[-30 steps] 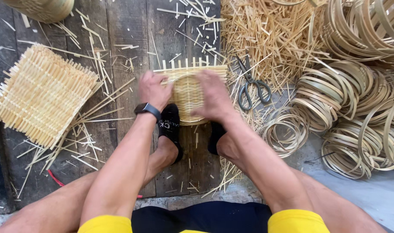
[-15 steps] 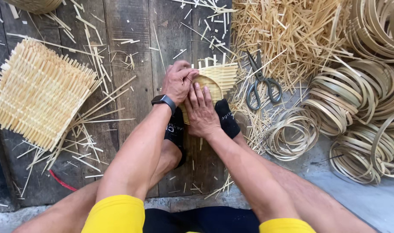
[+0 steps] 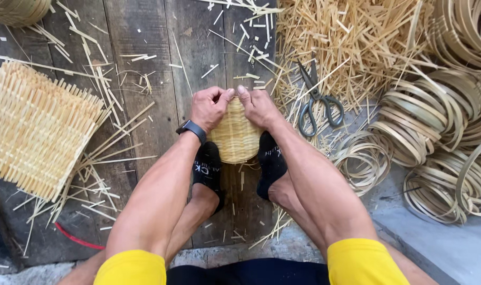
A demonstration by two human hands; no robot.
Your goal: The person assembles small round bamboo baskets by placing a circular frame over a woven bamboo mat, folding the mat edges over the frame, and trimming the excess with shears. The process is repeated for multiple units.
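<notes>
Both your hands are closed around a small woven bamboo basket [image 3: 234,138], your left hand [image 3: 210,108] gripping its upper left edge and your right hand [image 3: 257,107] its upper right edge, thumbs almost meeting at the top. The basket sits rounded side up between your two feet in black socks [image 3: 272,163], on a floor of dark wooden planks [image 3: 140,47]. A flat woven bamboo mat [image 3: 37,129] lies well to the left. Grey-handled scissors [image 3: 317,103] lie just right of your right hand, on a heap of loose bamboo strips [image 3: 351,42]. Coiled bamboo rings [image 3: 435,116] pile up at far right. Your forearms reach forward side by side, a black watch [image 3: 192,130] on the left wrist.
</notes>
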